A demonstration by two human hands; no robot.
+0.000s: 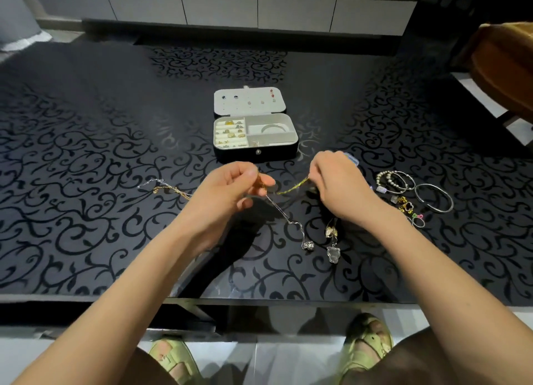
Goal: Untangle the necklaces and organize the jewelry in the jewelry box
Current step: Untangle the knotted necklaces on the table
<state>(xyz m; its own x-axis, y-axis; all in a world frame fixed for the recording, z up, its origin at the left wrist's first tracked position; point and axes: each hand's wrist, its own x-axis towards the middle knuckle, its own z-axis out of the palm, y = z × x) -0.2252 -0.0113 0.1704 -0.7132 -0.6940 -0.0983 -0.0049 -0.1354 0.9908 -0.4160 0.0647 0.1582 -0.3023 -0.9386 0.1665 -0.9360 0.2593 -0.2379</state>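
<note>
Mid-table [86, 160], left hand [230, 191], right hand [339, 183] pinching necklaces [292, 187]

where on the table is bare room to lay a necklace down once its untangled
Bare table left of the jewelry box, beyond the loose chains; also behind the box. Crowded: bangles right of the right hand, pendants on its near side.

Dim, glossy sheen, hand shadows, edges bowed
</note>
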